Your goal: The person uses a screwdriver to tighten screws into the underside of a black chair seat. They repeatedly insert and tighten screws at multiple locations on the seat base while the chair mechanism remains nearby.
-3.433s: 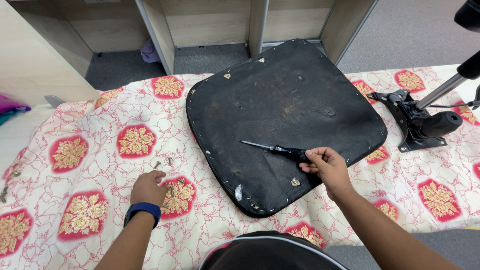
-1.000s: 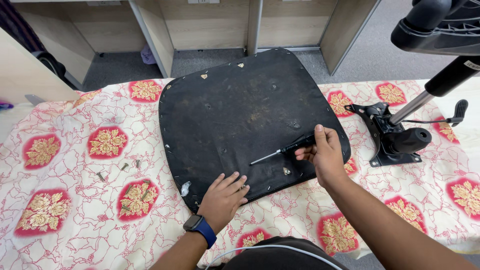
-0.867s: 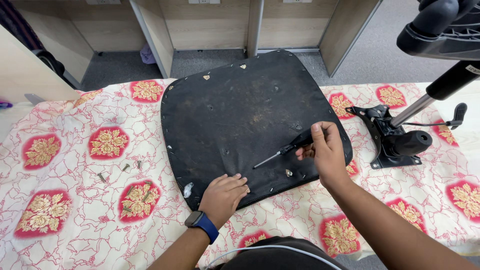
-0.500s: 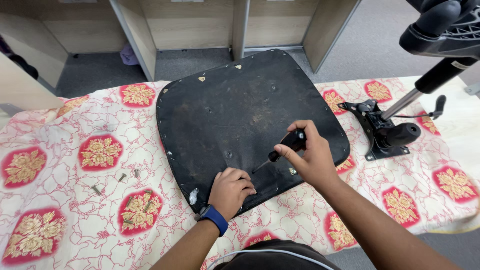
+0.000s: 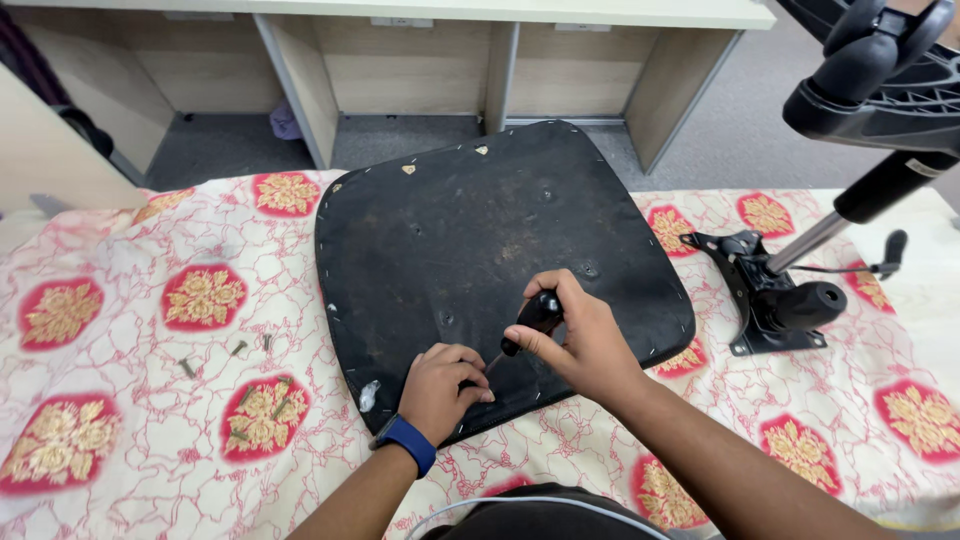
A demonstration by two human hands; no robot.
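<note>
Screwdriver (image 5: 525, 325) clamped in right hand (image 5: 590, 340) grip, black handle up, shaft angled down toward left hand (image 5: 445, 385). Left hand curled at tip, pressed on black seat pan (image 5: 480, 230); whether it pinches anything, cannot tell. Pan flat on patterned cloth (image 5: 130, 330) over bench. Loose screws (image 5: 240, 350) left, chair mechanism (image 5: 775, 300) right.

Black-handled screwdriver (image 5: 528, 322) tilted on seat base (image 5: 480, 240)

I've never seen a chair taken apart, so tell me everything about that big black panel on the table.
The big black squarish seat panel lies flat, underside up, on the red-and-white patterned cloth, its far edge jutting past the table. Its covering looks dusty and worn, stapled along rounded edges, with small dents and a pale scuff near the front corner. The left hand rests on it; the right hand angles a black-handled screwdriver down at it.
</note>
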